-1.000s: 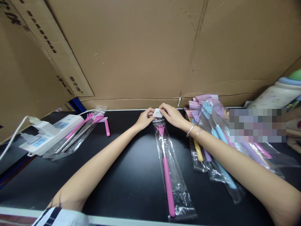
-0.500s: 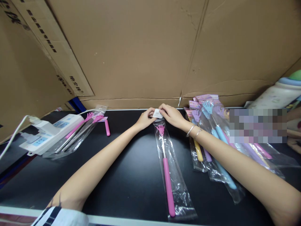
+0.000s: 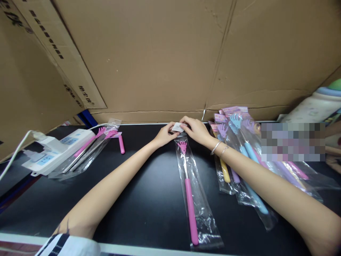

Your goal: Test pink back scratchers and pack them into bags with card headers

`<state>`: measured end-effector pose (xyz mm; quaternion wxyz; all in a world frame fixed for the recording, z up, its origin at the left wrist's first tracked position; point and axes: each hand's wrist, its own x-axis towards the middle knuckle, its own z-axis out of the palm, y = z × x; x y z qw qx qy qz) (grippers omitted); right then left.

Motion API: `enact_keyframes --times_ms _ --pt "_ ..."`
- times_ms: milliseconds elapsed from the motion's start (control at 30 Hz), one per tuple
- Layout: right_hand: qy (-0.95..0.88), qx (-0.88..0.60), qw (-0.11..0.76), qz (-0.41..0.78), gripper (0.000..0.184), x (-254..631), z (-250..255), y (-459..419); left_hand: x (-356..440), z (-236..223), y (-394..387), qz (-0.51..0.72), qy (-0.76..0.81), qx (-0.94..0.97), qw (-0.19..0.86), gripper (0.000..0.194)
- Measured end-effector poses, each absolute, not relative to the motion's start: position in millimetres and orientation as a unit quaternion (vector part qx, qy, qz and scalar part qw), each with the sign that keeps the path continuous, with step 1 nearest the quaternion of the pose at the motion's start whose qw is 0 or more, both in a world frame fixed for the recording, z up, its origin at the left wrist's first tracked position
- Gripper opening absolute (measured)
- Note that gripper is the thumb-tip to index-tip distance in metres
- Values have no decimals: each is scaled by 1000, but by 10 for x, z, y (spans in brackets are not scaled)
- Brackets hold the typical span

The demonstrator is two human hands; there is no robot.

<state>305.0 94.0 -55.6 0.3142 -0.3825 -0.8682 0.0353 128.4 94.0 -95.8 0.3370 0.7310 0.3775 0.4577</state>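
Both hands, left (image 3: 165,136) and right (image 3: 195,131), have fingers nearly closed, apparently pinching the white card (image 3: 178,127) between them. Below them lies the bagged pink scratcher (image 3: 190,204).

Black table (image 3: 144,199) holds bagged scratchers (image 3: 191,206), 1 power strip (image 3: 61,149).
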Motion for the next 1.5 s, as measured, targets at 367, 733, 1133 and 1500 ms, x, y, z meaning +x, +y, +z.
enact_keyframes --times_ms 367,733,1133,1500 --pt "-887 -368 279 -20 16 3070 -544 946 1271 -966 951 454 369 732 351 31" --pt "-892 -365 258 -61 22 3081 -566 948 1253 -1046 1013 469 350 723 367 34" --pt "-894 -357 264 -63 25 3095 -564 946 1243 -1025 1021 466 356 719 374 32" --pt "-889 -364 272 -52 23 3075 -557 935 1220 -996 1007 457 386 712 369 33"
